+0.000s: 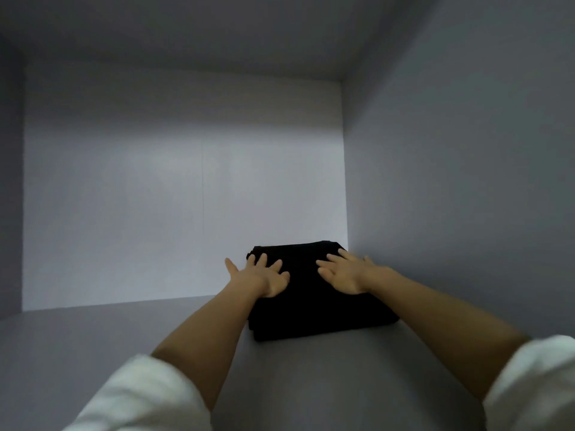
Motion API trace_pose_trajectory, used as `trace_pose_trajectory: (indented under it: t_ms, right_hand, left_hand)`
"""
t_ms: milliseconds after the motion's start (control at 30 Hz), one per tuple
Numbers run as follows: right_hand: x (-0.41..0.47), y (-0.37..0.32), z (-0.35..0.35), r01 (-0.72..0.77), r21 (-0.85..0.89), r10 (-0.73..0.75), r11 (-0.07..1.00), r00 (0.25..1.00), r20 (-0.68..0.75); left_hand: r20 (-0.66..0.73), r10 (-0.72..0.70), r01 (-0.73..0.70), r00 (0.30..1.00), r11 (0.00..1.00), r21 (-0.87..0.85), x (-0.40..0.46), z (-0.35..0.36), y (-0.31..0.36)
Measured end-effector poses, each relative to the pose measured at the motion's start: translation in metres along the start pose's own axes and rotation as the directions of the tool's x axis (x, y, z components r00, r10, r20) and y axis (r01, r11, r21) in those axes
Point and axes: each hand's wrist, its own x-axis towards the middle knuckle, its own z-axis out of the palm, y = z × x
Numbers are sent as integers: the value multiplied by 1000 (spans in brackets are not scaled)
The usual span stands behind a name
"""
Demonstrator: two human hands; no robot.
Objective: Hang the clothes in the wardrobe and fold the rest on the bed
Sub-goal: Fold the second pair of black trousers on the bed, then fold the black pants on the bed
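Rightward, side wall [451,181] against folded black garment [311,306].

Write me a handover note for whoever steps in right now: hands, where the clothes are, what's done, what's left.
Left hand: open, fingers spread, resting flat on top of the folded black garment.
Right hand: open, fingers spread, also flat on the garment's top.
The garment lies folded on the wardrobe shelf, pushed into the back right corner beside the right side wall.
Done: this one piece is folded and placed on the shelf.
Left: lift both hands off. No hangers, bed or other clothes are in view, so how much of the hanging and folding is left cannot be told from here.
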Motion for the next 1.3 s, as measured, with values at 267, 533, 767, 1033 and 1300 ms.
trace_pose_trajectory:
  t_ms: [267,533,767,1033,1300]
  right_hand:
    - [-131,-42,-10,-1,241,124,971,859,-497]
    - [-311,-77,11,-10,485,397,874,589,-704]
    - [-521,-80,102,-199,596,610,778,466,-641]
    - [-811,-129,178,-728,499,870,469,285,-402]
    - [-1067,-271,207,-874,423,918,-240,-346,-194]
  left_hand:
    - [-391,149,-182,908,982,-50,-109,-36,-9]
    - [-724,257,-670,640,649,-361,-257,11,50]
    - [-777,377,-864,504,209,-459,-392,103,146]
    - [-559,799,-774,222,-204,-599,-629,223,250]
    - [-231,905,-614,-357,-414,-672,-909,259,287]
